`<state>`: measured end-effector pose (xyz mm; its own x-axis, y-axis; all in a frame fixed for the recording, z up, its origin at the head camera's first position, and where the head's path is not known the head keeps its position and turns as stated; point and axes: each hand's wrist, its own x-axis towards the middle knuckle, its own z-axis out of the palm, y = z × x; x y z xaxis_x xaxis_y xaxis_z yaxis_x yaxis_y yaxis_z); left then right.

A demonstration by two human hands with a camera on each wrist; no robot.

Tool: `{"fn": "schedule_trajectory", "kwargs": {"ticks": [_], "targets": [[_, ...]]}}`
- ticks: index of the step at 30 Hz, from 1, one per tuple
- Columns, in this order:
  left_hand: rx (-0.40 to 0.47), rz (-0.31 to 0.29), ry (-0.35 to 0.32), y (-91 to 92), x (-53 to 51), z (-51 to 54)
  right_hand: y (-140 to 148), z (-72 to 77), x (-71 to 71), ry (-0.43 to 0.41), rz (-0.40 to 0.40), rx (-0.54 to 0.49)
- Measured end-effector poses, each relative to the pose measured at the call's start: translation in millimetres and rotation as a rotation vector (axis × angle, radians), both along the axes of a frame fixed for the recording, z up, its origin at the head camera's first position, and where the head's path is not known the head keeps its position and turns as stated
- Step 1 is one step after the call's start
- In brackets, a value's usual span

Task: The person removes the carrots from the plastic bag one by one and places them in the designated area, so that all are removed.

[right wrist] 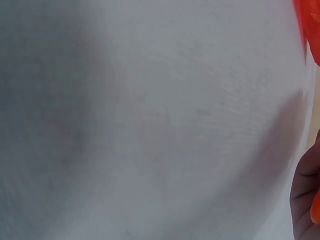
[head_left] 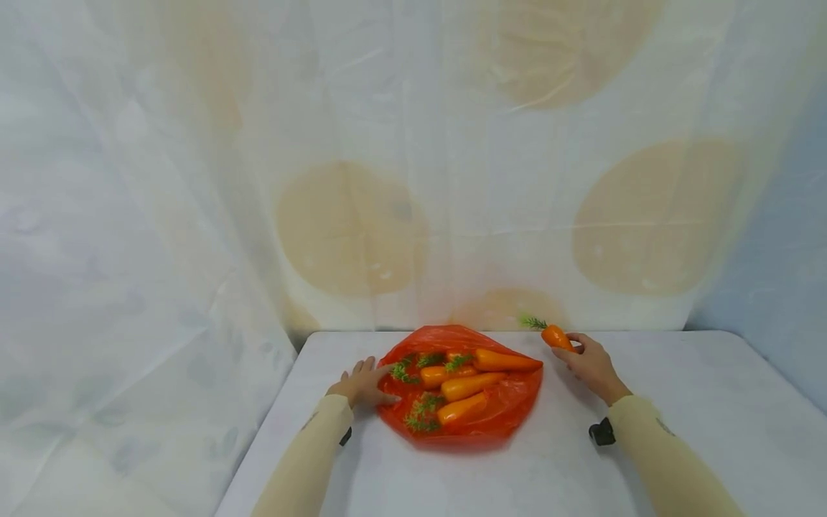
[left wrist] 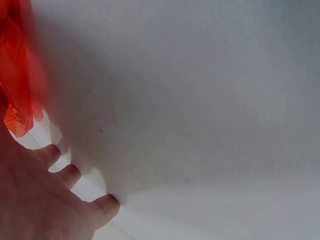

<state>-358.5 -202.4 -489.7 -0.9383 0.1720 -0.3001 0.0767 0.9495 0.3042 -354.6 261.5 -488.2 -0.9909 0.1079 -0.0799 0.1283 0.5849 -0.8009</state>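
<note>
In the head view, an orange carrot with a green leafy top (head_left: pixel 555 337) is held by my right hand (head_left: pixel 593 368) above the back right part of the table. To its left a red plastic bag (head_left: pixel 520 402) lies spread flat, with several more carrots (head_left: pixel 474 388) on it. My left hand (head_left: pixel 363 386) rests at the bag's left edge, fingers spread. In the left wrist view its fingertips (left wrist: pixel 107 205) touch the white surface beside the red plastic. The right wrist view catches only part of the right hand (right wrist: pixel 303 195) and a bit of the carrot (right wrist: pixel 316 209).
The white table (head_left: pixel 698 431) has its back edge against a hanging sheet (head_left: pixel 478 172) with tan round patches. More sheeting (head_left: pixel 129 287) hangs at the left side, and a bluish one (head_left: pixel 775 287) at the right.
</note>
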Motion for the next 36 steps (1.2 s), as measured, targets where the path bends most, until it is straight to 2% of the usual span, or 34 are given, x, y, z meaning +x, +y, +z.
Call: {"fn": "schedule_trajectory", "kwargs": {"ticks": [12,19,31,36], "targets": [[0.0,-0.015,-0.001,0.0,1.9,3.5,0.9,-6.4,0.1,0.03,-0.021,0.093],[-0.003,-0.015,0.001,-0.1,3.9,4.6,0.0,-6.9,-0.3,-0.004,-0.031,0.074],[0.004,-0.001,0.002,-1.2,4.2,3.7,-0.1,-5.1,4.1,-0.011,-0.051,0.081],[0.009,0.002,-0.007,-1.9,2.6,2.5,2.8,-4.8,2.8,-0.08,-0.062,0.05]]}}
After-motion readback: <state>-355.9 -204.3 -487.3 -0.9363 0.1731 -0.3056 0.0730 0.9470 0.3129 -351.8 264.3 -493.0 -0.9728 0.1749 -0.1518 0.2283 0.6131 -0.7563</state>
